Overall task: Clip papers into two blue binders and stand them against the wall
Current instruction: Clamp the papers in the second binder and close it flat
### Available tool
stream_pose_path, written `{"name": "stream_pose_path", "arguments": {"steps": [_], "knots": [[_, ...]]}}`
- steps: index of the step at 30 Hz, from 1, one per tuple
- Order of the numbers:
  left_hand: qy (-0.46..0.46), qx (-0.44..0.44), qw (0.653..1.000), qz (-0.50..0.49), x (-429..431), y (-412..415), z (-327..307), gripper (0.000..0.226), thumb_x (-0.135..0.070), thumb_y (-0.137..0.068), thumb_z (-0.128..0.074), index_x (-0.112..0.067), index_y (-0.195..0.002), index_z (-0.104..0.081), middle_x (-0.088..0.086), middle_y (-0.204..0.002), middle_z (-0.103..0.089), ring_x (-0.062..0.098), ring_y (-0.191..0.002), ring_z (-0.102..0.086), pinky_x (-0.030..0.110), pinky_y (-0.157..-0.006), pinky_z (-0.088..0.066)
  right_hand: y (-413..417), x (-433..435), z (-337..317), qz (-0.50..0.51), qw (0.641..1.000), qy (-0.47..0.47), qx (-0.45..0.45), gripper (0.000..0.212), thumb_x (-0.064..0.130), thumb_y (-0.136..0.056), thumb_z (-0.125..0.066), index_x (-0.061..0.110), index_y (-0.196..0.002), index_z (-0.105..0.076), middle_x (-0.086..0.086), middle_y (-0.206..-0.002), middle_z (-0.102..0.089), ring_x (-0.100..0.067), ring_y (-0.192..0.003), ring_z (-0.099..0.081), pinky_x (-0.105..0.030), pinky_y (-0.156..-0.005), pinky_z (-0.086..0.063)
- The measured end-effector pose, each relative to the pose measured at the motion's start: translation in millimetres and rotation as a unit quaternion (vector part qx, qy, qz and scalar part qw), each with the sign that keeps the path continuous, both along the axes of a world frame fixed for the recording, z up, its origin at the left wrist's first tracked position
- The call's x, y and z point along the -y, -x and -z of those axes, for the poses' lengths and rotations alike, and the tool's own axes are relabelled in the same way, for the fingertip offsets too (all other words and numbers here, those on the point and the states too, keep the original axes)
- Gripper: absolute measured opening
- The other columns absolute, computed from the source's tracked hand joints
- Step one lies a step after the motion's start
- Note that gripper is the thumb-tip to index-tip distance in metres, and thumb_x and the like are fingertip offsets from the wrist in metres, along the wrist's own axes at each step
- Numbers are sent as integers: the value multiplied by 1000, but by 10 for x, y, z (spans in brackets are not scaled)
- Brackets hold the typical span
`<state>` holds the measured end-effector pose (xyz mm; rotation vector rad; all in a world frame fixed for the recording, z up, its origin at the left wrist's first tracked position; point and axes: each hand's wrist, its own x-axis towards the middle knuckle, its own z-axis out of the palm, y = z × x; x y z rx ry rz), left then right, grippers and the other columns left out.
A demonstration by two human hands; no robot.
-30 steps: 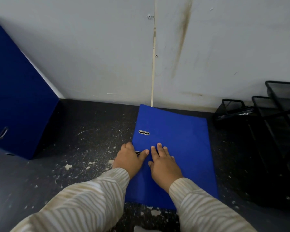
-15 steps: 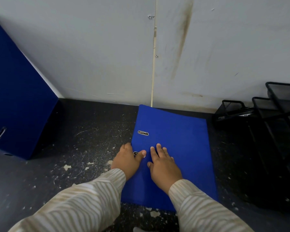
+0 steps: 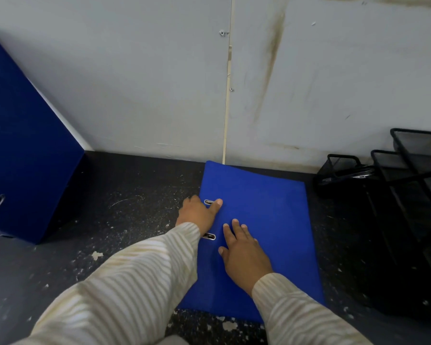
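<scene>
Fingers first: the left hand (image 3: 199, 213) has its thumb laid flat on top of the flat royal-blue cardboard lever-arch binder (image 3: 259, 232), right by the upper of two little metal-rimmed slots (image 3: 209, 202), while its other fingers drop over the spine-side edge where I can't see them. Could be a grip on that edge, can't say for sure. The right hand (image 3: 245, 257) is palm-down on the cover, fingers slightly spread, pinching nothing.

Everything else relative to that binder: it's closed, lying flat on the dark speckled floor (image 3: 125, 220), long axis running away from the person, far end just about at the scuffed white wall (image 3: 135, 83). So the spine edge is under the left hand, which is the nearer one for tipping it up, I reckon. Cover looks matte and stiff, crisp corners.

Well off to its left, a second dark-blue binder (image 3: 28, 150) already leans against the wall. To its right, some black wire-mesh desk trays (image 3: 408, 175) sit close, so watch that side when it swings up.
</scene>
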<state>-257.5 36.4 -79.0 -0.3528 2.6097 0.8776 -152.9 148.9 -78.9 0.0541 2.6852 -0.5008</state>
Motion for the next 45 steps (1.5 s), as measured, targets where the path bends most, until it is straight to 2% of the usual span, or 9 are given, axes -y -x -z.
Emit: {"name": "stream_pose_path", "arguments": {"steps": [4,9,13,18,24,33,35,39,45], "knots": [[2,-13,1000,-2,-6,48,40,63,-59,-87,-47,-9,-126,-49,15,-134,-46,34,-117,-51,45,-95,-46,8,-18,20,-2,1000,1,0,61,40,-99,-33,24,-149,-2,2,-159,7,-19,-146,3,-40,-117,-14],[-9,-27,999,19,74,-73,90,60,-53,-94,-36,-10,-135,-43,20,-136,-45,36,-122,-47,45,-103,-40,-17,-29,12,31,999,14,13,62,46,-97,-32,31,-149,-1,2,-159,10,-22,-145,7,-43,-117,-11],[-19,-3,999,-31,149,-272,141,61,-59,-90,-38,-5,-111,-55,20,-117,-56,36,-104,-56,46,-93,-47,-77,-49,42,145,987,-18,63,79,67,-88,-28,28,-148,5,0,-158,17,-30,-144,15,-60,-111,-7],[-83,67,989,-100,173,-263,34,67,-65,-82,-47,-6,-111,-60,14,-112,-63,31,-94,-61,39,-84,-51,-71,12,26,159,985,-23,61,82,66,-89,-27,19,-149,6,-7,-157,16,-33,-143,15,-58,-113,-5],[-329,159,911,-190,237,-153,-66,57,-59,-79,-58,-8,-103,-69,12,-98,-74,34,-88,-70,49,-85,-56,-11,49,-73,156,986,4,58,75,53,-96,-30,10,-148,4,-13,-157,12,-34,-144,10,-46,-117,-6],[-445,185,857,-182,262,-396,-158,48,-59,-81,-60,-14,-95,-71,8,-82,-77,27,-69,-74,34,-48,-57,-66,-16,-276,160,984,44,58,71,48,-96,-35,14,-149,-2,-9,-159,7,-30,-145,5,-42,-117,-11],[-463,169,856,-154,265,-494,-202,46,-55,-84,-59,-15,-102,-70,8,-89,-77,27,-77,-74,36,-55,-60,-93,12,-328,159,985,45,52,68,47,-96,-34,16,-149,-4,-7,-159,5,-30,-145,2,-43,-116,-14],[-483,125,858,-123,300,-682,-319,52,-50,-85,-60,-10,-119,-61,13,-108,-73,33,-98,-69,52,-91,-53,-213,91,-426,166,984,59,23,71,54,-94,-31,18,-149,-6,-5,-159,2,-29,-145,0,-47,-114,-16],[-517,66,842,-138,326,-976,-516,52,-41,-83,-67,-6,-119,-52,15,-108,-72,34,-99,-69,49,-89,-54,-441,231,-581,160,982,100,-4,90,70,-83,-35,21,-149,1,-6,-159,8,-29,-145,7,-51,-113,-12]]}}
